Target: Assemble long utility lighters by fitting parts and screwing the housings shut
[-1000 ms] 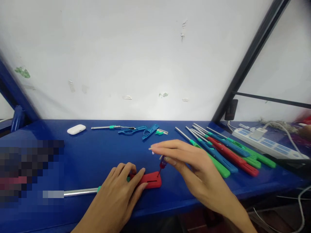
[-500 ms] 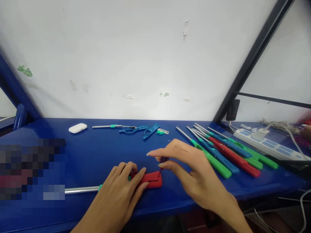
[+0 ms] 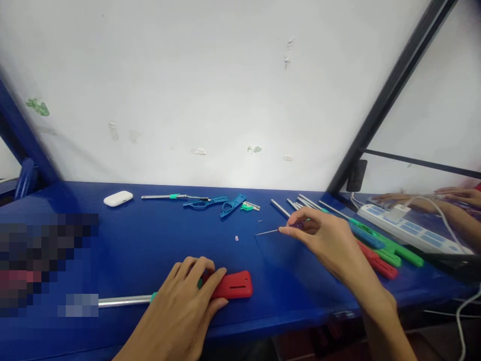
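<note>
A red long-nosed lighter (image 3: 235, 284) lies flat near the table's front edge, its metal tube pointing left. My left hand (image 3: 184, 291) is closed over its middle, hiding the trigger area. My right hand (image 3: 319, 235) is raised over the table to the right, pinching a small screwdriver (image 3: 267, 232) with its thin shaft pointing left. Beyond the shaft lies a tiny metal piece (image 3: 259, 221), perhaps a screw. Left of the screwdriver's tip sits a small pale pink piece (image 3: 236, 238).
Opened blue lighter shells (image 3: 233, 205), a metal tube (image 3: 158, 197) and a green part (image 3: 247, 206) lie at the back. Several whole lighters (image 3: 406, 250) are on the right, before a white power strip (image 3: 417, 228). A white case (image 3: 118, 198) lies back left. Another person's hands (image 3: 406, 200) show far right.
My right hand has moved up and right, taking the screwdriver off the red lighter. The small pale piece now shows on the table. Another person's hands have come into view at far right.
</note>
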Motion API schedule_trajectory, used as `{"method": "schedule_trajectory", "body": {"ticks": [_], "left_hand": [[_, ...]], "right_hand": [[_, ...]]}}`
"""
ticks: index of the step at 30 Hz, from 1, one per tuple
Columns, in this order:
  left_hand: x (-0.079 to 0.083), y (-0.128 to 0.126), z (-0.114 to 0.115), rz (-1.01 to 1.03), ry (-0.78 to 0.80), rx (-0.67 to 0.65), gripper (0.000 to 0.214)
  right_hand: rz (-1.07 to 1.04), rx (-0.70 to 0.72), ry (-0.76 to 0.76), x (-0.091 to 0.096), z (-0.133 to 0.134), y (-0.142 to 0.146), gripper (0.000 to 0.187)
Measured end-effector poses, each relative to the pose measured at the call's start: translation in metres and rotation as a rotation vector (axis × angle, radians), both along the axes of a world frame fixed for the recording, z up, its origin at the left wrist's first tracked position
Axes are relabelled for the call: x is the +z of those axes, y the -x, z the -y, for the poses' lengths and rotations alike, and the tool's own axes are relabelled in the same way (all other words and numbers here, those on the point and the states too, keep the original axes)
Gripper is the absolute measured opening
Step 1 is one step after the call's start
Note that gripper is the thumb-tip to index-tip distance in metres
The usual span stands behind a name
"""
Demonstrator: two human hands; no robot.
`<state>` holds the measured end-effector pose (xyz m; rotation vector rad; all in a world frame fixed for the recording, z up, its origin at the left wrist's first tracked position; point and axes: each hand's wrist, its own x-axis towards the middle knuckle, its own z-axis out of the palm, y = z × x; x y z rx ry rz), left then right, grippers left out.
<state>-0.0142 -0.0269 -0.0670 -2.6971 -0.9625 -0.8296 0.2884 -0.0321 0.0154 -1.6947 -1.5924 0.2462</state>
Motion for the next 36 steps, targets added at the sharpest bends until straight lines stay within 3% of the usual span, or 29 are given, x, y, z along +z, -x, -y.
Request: {"method": "schedule_trajectory", "body": {"ticks": [6, 8, 10, 12, 15, 17, 19, 22, 25, 28, 32, 36], "left_hand": [[-0.004, -0.001, -0.003, 0.026, -0.133, -0.067, 0.032], [-0.007, 0.002, -0.005, 0.018, -0.189, -0.082, 0.038], [-0.01, 0.007, -0.008, 0.011, -0.227, -0.09, 0.048], [-0.009, 0.012, -0.011, 0.0, -0.231, -0.086, 0.057], [0.001, 0.013, -0.015, -0.021, -0.229, -0.104, 0.064], [0.011, 0.006, -0.017, -0.032, -0.253, -0.132, 0.064], [0.02, -0.005, -0.016, 0.002, -0.285, -0.116, 0.063], [0.023, -0.019, -0.014, 0.126, -0.291, -0.021, 0.061], [0.01, -0.022, -0.016, 0.151, -0.248, 0.027, 0.05], [-0.011, -0.017, -0.022, 0.136, -0.226, 0.068, 0.035], [-0.029, -0.012, -0.027, 0.125, -0.179, 0.175, 0.034], [-0.029, -0.012, -0.025, 0.095, -0.157, 0.185, 0.037]], "right_hand": [[0.104, 0.1, 0.181, -0.02, -0.016, 0.003, 0.011], [0.098, 0.126, 0.168, -0.017, -0.013, 0.01, 0.006], [0.073, 0.18, 0.14, -0.009, -0.006, 0.02, 0.013], [0.006, 0.327, 0.163, 0.002, 0.004, 0.031, 0.024], [-0.148, 0.639, 0.313, 0.013, 0.02, 0.046, 0.034], [-0.218, 0.718, 0.365, 0.017, 0.026, 0.05, 0.027], [-0.248, 0.655, 0.349, 0.019, 0.03, 0.044, 0.021], [-0.221, 0.437, 0.3, 0.023, 0.033, 0.012, 0.03], [-0.058, 0.115, 0.264, 0.024, 0.037, -0.039, 0.043], [0.023, -0.082, 0.299, 0.018, 0.041, -0.09, 0.047], [0.113, -0.193, 0.37, -0.001, 0.041, -0.131, 0.043], [0.228, -0.245, 0.352, -0.02, 0.037, -0.143, 0.036]]}}
